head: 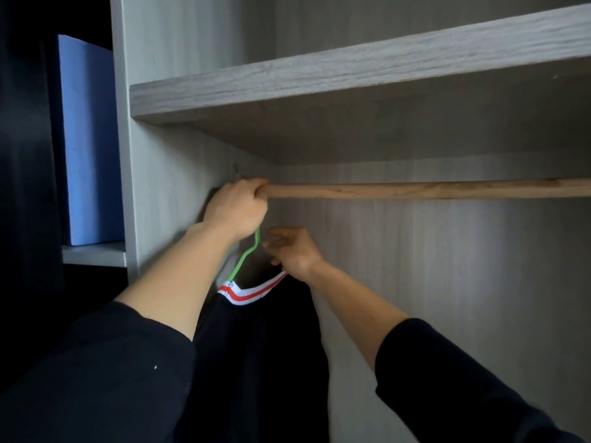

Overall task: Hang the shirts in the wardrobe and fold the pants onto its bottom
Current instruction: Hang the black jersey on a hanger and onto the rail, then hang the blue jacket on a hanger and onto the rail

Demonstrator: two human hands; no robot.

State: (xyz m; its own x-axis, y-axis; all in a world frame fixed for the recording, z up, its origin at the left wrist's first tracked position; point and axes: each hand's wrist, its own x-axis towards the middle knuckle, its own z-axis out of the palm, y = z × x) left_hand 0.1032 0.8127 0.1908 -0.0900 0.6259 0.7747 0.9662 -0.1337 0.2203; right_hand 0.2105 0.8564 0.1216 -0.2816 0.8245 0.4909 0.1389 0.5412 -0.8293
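Green hanger [246, 258]; dark shirt [262, 362], red-white striped collar [252, 290].

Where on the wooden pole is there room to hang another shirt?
The wooden rod is bare from the left hand gripping its left end all the way to the picture's right edge; hang it there. It is crowded by the left wall, where the right hand, green hanger and dark shirt bunch under that grip.

Hook of hanger [245, 258] behind left hand [238, 209]; rod [415, 190] beyond right edge
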